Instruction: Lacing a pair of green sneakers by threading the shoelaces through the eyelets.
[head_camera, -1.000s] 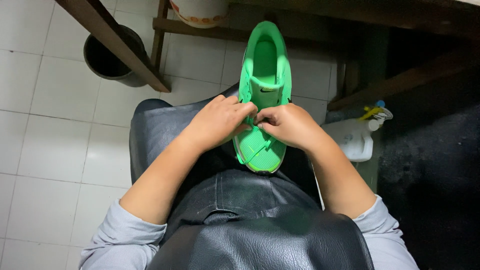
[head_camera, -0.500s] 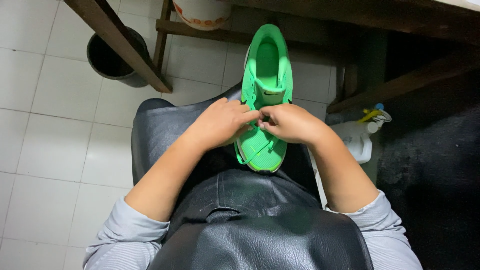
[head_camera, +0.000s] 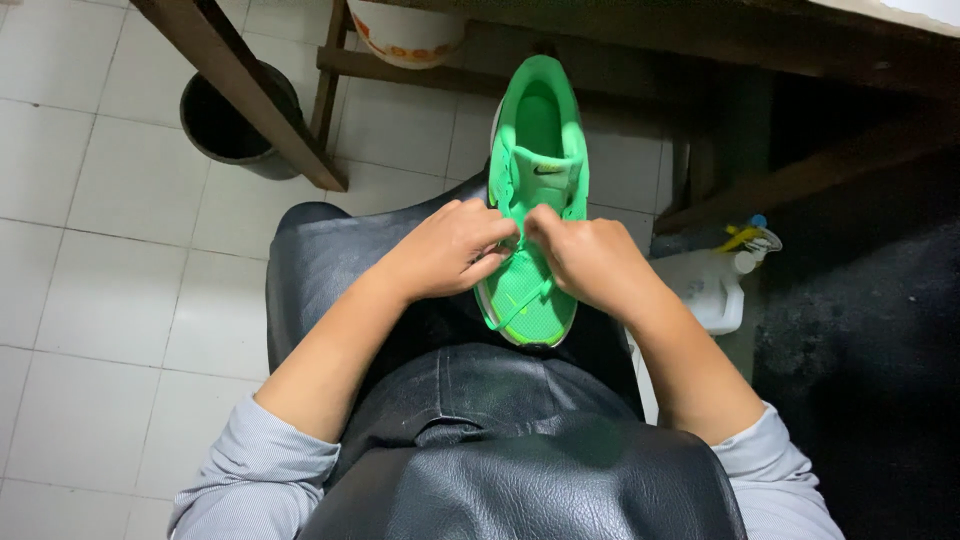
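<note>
the bright green sneaker (head_camera: 535, 190) lay on the person's lap, on a black leather apron (head_camera: 520, 470), with its toe toward the body and its heel opening pointing away toward the floor. the shoe sat right between the two hands, and both hands touched it near the middle, where the laces go. the left hand (head_camera: 445, 250) was curled, with its fingertips pinched together at the lace row, and it looked like it gripped a bit of green lace (head_camera: 522, 300), though the lace end itself was hidden under the fingers. the right hand (head_camera: 590, 262) was curled the same way, pinching at the same spot from the other side, so the two sets of fingertips almost met over the tongue. one green strip of lace ran across the toe part, below the hands. the lacing looked only partly done: the low part near the toe had lace on it, but the upper part by the tongue looked open and loose, with no bow to be seen. so most of the lacing and the tying seemed left to do. on the white tiled floor (head_camera: 90, 250) stood a dark bucket (head_camera: 225, 125) on the left, near a wooden leg (head_camera: 250, 95), and a white plastic jug (head_camera: 705, 290) stood on the right, just beside the right arm.
</note>
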